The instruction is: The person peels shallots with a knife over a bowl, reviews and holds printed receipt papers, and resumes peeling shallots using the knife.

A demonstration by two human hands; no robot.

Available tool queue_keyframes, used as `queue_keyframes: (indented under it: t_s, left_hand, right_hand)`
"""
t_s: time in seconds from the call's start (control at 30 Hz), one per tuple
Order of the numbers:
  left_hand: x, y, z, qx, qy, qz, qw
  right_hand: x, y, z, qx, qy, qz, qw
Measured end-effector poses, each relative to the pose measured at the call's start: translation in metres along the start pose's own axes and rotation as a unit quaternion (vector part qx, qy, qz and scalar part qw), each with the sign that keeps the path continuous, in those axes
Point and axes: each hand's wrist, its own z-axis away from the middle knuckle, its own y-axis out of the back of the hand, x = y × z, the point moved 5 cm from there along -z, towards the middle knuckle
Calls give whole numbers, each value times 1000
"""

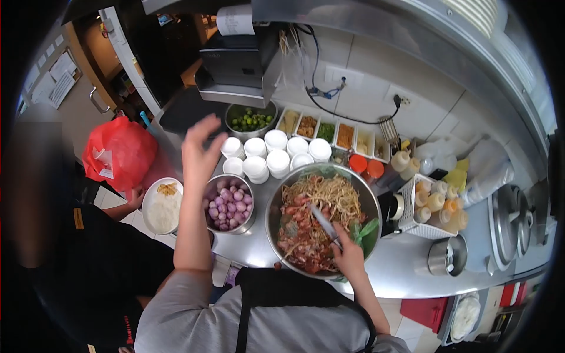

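Note:
My right hand (351, 257) is closed round the handle of a knife (323, 223). Its blade lies over a large metal bowl (376, 234) heaped with reddish shallots (297, 226) and pale, root-like strands (332, 194). Some green plastic (369, 228) shows at the bowl's right side. Raised above the counter, my left hand (202, 147) has its thumb and fingers apart and holds nothing. Below that hand, partly behind my forearm, stands a metal pot (250, 220) of peeled purple shallots (229, 206).
Stacked white cups (276, 141) stand behind the bowl, beside a bowl of green limes (253, 120) and several condiment tubs (325, 132). At right is a basket of bottles (412, 220). A co-worker (100, 253) at left holds a white bowl (147, 226) near a red bag (120, 150).

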Motion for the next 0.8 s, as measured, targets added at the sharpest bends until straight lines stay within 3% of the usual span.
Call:
queue_keyframes:
  t_s: [0.13, 0.2, 0.27, 0.33, 0.47, 0.53, 0.8]
  left_hand:
    - [-10, -4, -129, 137, 3, 203, 969]
    - [-7, -9, -179, 156, 16, 212, 965]
    - [-27, -24, -217, 113, 67, 366, 921]
    - [-26, -26, -229, 81, 93, 355, 927]
    - [-31, -30, -230, 76, 124, 414, 899]
    - [-39, -29, -227, 98, 110, 515, 845]
    - [-32, -25, -221, 37, 108, 514, 850]
  right_hand:
    - [-2, -8, -15, 2, 60, 96, 994]
    - [-9, -3, -15, 2, 64, 108, 992]
    - [-5, -2, -18, 8, 65, 121, 990]
    - [-4, 2, -14, 96, 169, 75, 978]
    - [-12, 18, -9, 120, 102, -10, 988]
    - [-16, 28, -7, 116, 106, 8, 988]
    - [-46, 55, -8, 168, 173, 34, 970]
